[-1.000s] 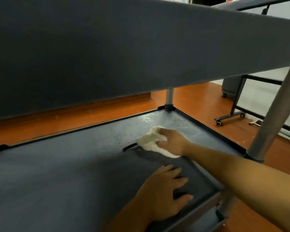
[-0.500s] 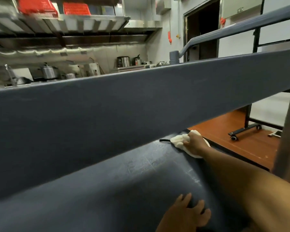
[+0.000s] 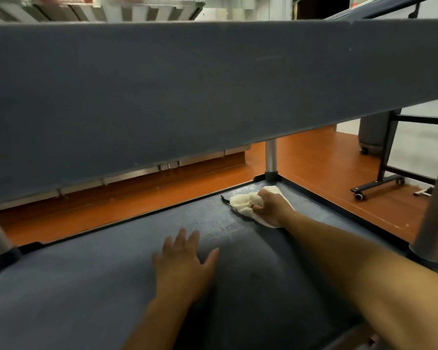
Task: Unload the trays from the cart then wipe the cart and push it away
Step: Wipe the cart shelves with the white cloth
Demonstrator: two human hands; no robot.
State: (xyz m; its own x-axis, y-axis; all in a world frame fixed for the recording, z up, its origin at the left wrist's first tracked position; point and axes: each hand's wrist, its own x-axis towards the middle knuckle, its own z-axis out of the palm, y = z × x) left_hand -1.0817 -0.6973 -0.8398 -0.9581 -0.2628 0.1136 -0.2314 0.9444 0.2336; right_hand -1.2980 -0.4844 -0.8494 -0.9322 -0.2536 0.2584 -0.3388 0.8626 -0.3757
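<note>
The grey cart's lower shelf (image 3: pixel 91 269) fills the lower half of the view, under the thick edge of the shelf above (image 3: pixel 187 92). My right hand (image 3: pixel 269 203) grips a bunched white cloth (image 3: pixel 243 202) and presses it on the shelf near the far right corner, beside the metal post (image 3: pixel 271 157). My left hand (image 3: pixel 185 263) lies flat on the shelf nearer to me, fingers spread. No trays are on this shelf.
Orange floor (image 3: pixel 314 160) lies beyond the cart. A black wheeled stand (image 3: pixel 379 184) and a grey wheeled bin (image 3: pixel 374 132) are at the right. A second cart post (image 3: pixel 435 223) rises at the right edge. Steel kitchen shelving (image 3: pixel 137 8) runs along the top.
My right hand has carried the cloth farther toward the shelf's far right corner. My left hand has shifted left and forward on the shelf. The view has tilted up and back down.
</note>
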